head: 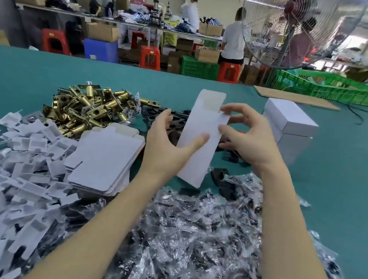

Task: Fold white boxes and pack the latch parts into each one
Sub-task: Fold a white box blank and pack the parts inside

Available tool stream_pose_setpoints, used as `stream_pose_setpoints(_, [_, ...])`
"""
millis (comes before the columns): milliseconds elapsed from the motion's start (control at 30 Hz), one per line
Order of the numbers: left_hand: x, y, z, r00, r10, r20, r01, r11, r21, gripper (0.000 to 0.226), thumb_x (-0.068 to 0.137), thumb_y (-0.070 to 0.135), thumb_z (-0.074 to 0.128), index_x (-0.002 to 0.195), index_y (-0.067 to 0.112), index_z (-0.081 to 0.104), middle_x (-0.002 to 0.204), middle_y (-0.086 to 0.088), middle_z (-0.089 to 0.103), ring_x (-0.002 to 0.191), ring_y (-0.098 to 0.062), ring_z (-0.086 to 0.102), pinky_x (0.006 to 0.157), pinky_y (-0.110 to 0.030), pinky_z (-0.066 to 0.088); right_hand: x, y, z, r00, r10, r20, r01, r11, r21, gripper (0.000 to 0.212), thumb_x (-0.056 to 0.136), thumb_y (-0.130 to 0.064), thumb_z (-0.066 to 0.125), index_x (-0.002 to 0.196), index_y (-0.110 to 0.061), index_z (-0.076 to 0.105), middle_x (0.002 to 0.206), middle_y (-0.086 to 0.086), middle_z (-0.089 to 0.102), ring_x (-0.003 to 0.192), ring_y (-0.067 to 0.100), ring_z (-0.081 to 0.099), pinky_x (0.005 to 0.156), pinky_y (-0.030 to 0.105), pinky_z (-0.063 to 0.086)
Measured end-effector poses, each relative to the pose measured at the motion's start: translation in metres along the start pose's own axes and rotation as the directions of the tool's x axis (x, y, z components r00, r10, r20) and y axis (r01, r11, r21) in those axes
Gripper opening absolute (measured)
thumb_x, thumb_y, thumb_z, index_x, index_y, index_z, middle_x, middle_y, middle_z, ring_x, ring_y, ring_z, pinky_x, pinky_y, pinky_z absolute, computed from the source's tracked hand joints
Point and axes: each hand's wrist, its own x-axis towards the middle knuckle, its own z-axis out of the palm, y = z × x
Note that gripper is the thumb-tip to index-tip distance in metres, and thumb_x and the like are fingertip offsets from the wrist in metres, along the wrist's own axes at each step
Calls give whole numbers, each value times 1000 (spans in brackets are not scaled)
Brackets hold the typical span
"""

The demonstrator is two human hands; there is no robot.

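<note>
Nearest the viewer, a heap of small clear plastic bags (197, 249) holding dark parts spreads across the green worktop (350, 188), with a drift of white card inserts (4, 184) to its left. Two bare forearms reach forward over the bags.

Just beyond, a stack of flat white box blanks (106, 158) lies left of centre. Above the worktop, both hands hold one white box (198, 139), half opened and tilted away from the viewer. The left hand (167, 146) cradles its lower half, thumb pressed across the front panel and the other fingers curled behind. The right hand (247, 137) works the upper right edge: its fingertips (227, 108) pinch a small side flap, while the thumb rests lower on the same edge. The top flap stands open, above and clear of both hands.

The step appears to be squaring the box and tucking in the end flaps. Done well, the left hand keeps the body from collapsing while the right folds the side flap fully inward before the top flap closes over it.

Farther back lie a pile of brass latch parts (87, 108) and dark plates (173, 121), still unpacked. Finished white boxes (289, 129) are stacked at the right. Beyond the worktop are a standing fan (290, 28), green crates and people at benches.
</note>
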Motion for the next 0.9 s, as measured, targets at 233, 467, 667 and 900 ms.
stream_pose_setpoints(233, [-8, -7, 13, 997, 73, -11, -69, 970, 233, 129, 62, 66, 86, 159, 17, 16, 158, -1, 26, 146, -16, 26, 106, -23, 26, -4, -19, 14, 978, -125, 168, 161, 961, -224, 38, 88, -6, 66, 113, -34, 70, 105, -16, 69, 85, 2, 66, 81, 25, 56])
stream_pose_setpoints(467, [-14, 1, 10, 946, 318, -66, -312, 947, 79, 102, 63, 45, 92, 138, 33, 24, 139, -4, 39, 124, -20, 47, 95, -38, 51, -6, -35, 30, 988, -123, 93, 153, 851, -503, 31, 88, -37, 66, 119, -44, 66, 118, -24, 68, 111, 3, 60, 87, 32, 52])
stream_pose_setpoints(667, [-10, -6, 9, 936, 349, -35, -345, 934, 90, 97, 62, 36, 93, 129, 36, 23, 135, 0, 40, 123, -19, 46, 93, -37, 50, -5, -35, 25, 993, -81, 81, 113, 826, -552, 22, 87, -44, 68, 109, -39, 70, 113, -19, 70, 111, 10, 61, 84, 33, 51])
stream_pose_setpoints(900, [-9, -4, 8, 921, 388, -19, -387, 921, 49, 84, 70, 28, 86, 124, 42, 23, 120, 4, 52, 104, -10, 60, 75, -34, 56, -4, -31, 19, 991, -110, 74, 132, 769, -626, 30, 88, -58, 63, 105, -38, 75, 88, -20, 56, 93, 11, 57, 62, 27, 42])
